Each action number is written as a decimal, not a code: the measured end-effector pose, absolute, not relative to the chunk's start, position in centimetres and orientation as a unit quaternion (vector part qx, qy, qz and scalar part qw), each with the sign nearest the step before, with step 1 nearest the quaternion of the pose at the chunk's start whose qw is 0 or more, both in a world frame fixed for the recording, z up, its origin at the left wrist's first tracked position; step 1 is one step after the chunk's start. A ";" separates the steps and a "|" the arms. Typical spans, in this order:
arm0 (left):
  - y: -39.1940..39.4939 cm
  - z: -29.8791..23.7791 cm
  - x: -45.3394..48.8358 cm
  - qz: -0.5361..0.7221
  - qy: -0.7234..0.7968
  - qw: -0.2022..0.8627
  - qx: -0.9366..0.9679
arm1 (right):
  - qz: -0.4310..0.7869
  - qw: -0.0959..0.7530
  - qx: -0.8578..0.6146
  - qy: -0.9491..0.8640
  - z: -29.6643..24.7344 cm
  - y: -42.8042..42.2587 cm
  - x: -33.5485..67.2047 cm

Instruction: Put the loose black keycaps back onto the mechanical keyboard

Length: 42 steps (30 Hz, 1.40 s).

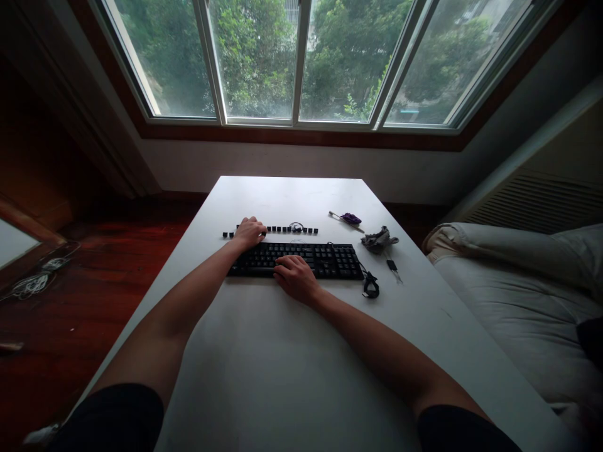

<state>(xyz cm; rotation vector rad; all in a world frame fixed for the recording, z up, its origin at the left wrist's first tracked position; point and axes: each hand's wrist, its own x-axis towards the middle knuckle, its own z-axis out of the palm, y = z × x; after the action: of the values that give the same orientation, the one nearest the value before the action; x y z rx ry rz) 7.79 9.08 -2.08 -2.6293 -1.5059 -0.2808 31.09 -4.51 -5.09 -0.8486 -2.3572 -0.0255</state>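
left hand (249, 233) atop small black keycap row (292, 230) behind long black keyboard (330, 258), grip unclear | right hand (296, 276) flat on keyboard

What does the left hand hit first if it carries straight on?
Likely the row of loose keycaps behind the keyboard: the left hand sits at it, fingers angled rightward along it. Depth unclear.

The white rectangular surface (292, 351) carries a black keyboard (325, 258), a row of loose black keycaps (292, 230), a crumpled grey cloth (378, 240) and a purple-handled brush (350, 218).
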 end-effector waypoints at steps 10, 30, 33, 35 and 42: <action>4.6 -0.8 6.9 -0.179 -0.488 -0.035 -0.854 | 0.010 0.321 -0.326 -0.889 -5.2 -4.5 30.9; 4.2 -1.2 7.4 -0.128 -0.540 -0.064 -0.830 | 0.027 0.316 -0.333 -0.888 -5.0 -4.5 31.0; 4.2 -1.0 7.5 -0.119 -0.539 -0.063 -0.832 | 0.028 0.315 -0.331 -0.889 -5.1 -4.5 31.0; 4.2 -0.8 7.6 -0.109 -0.538 -0.067 -0.833 | 0.028 0.314 -0.331 -0.889 -5.1 -4.5 31.0; 4.0 -0.5 8.2 -0.085 -0.553 -0.043 -0.828 | 0.025 0.315 -0.328 -0.890 -5.2 -4.4 31.0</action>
<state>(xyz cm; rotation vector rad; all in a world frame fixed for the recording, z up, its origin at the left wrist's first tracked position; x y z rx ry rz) 8.17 3.97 -0.50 -2.6737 -1.7858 -0.2730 30.98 -4.42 -5.23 -0.8651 -2.3451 0.0668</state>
